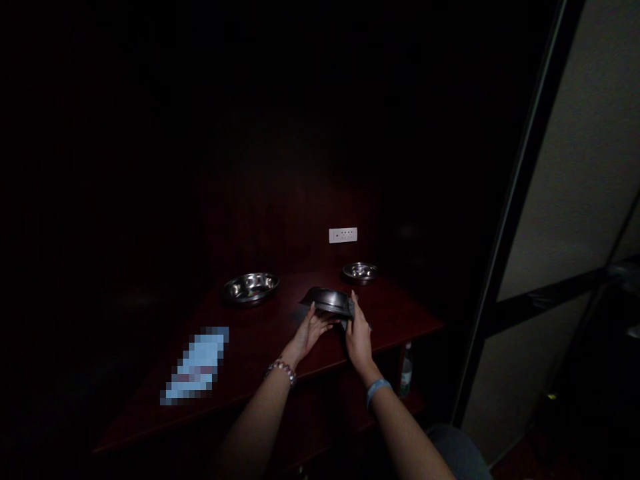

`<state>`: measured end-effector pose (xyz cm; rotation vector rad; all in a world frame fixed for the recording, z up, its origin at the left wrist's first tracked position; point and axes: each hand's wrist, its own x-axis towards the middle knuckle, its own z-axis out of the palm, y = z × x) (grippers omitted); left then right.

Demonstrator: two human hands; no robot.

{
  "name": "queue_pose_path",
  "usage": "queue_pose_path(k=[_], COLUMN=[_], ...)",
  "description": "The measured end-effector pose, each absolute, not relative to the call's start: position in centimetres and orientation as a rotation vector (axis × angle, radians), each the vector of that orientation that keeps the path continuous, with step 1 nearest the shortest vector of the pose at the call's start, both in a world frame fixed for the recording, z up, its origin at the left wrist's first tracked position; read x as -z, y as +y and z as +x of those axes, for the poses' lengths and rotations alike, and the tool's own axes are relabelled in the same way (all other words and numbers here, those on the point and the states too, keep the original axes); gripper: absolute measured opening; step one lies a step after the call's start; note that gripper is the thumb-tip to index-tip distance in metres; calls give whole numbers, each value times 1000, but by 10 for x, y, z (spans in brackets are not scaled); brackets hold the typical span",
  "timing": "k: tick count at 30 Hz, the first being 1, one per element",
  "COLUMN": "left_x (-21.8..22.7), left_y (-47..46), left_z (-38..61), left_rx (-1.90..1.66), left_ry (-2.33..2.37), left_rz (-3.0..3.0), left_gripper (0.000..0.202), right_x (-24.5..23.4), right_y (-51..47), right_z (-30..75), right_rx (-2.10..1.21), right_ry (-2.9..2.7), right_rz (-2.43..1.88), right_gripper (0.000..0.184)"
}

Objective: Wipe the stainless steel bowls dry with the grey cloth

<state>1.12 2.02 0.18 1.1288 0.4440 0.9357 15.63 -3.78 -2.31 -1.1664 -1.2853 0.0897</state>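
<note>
A steel bowl [327, 300] is held tilted above the dark red table [240, 360], its underside turned toward me. My left hand [311, 331] supports it from below with the fingers spread against the metal. My right hand [358, 333] is closed on the bowl's right rim together with what looks like a grey cloth [351, 311]. A beaded bracelet sits on my left wrist and a blue band on my right wrist.
A larger steel bowl [250, 288] stands on the table at the left and a small one [360, 271] at the back right. A white socket strip [343, 235] is on the wall. A blurred light paper [197, 367] lies front left. A bottle [406, 370] stands below the table edge.
</note>
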Motion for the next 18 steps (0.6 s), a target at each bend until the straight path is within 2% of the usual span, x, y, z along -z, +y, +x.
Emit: queue_pose_path(k=[4, 8, 10, 14, 18], left_x=[-5, -9, -9, -8, -7], left_y=[20, 22, 24, 24, 21], left_z=[9, 8, 9, 13, 15], left_rx=[-1184, -1648, -1758, -1573, -1396], left_ry=[603, 872, 928, 882, 853], left_rz=[1289, 1329, 1258, 1151, 1076], left_gripper=[61, 45, 38, 49, 43], right_x=[25, 28, 27, 25, 22], right_y=[-35, -30, -29, -30, -31], right_z=[165, 174, 176, 173, 171], right_rx=[-179, -297, -379, -541, -592], right_ry=[-1040, -810, -791, -874, -916], right_rz=[-1152, -1092, -1018, -924, -935], right_gripper=[61, 60, 58, 51, 48])
